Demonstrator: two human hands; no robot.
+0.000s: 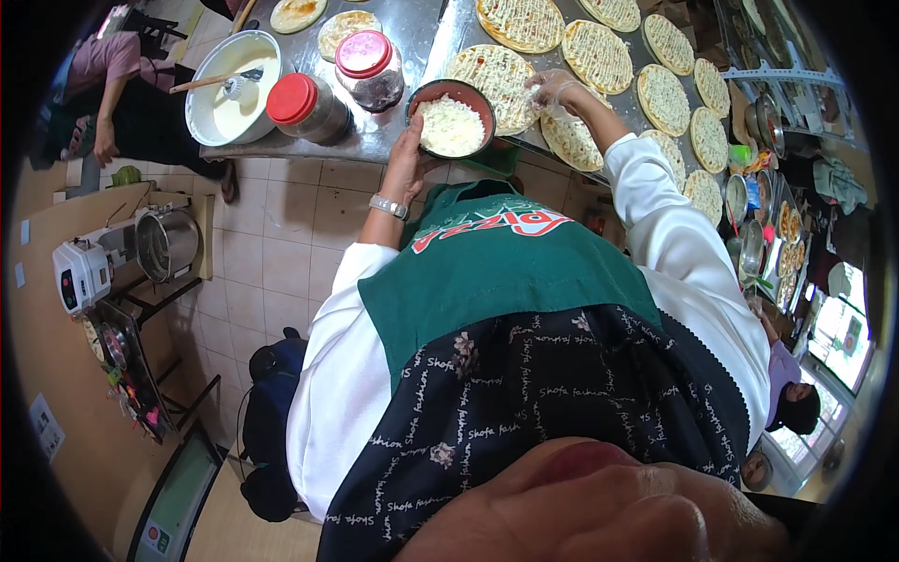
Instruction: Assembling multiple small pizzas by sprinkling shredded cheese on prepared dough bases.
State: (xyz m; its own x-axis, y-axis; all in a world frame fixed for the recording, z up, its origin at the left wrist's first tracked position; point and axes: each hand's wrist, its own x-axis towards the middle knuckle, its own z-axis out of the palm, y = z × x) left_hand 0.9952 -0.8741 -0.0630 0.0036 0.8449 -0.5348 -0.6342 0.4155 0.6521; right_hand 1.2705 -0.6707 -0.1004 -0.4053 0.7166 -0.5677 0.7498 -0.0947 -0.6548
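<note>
My left hand (408,161) grips a dark bowl with a reddish rim (488,110) from its near left side. White grated cheese (451,128) fills much of the bowl. In a clear plastic glove, my right hand (559,91) hovers over the pizzas to the right of the bowl, fingers bent together; what they hold is too small to make out. Just beside those fingers lies a pizza (492,80) with cheese and pale sauce lines. Another pizza (569,140) is partly covered by my right hand and wrist.
Several more topped pizzas (597,56) cover the metal table (426,47). Left of the bowl stand two red-lidded jars (370,70) and a white tub (213,122) of pale batter with a brush (220,81). Another person (108,103) stands at the far left. A mixer (89,272) is at left.
</note>
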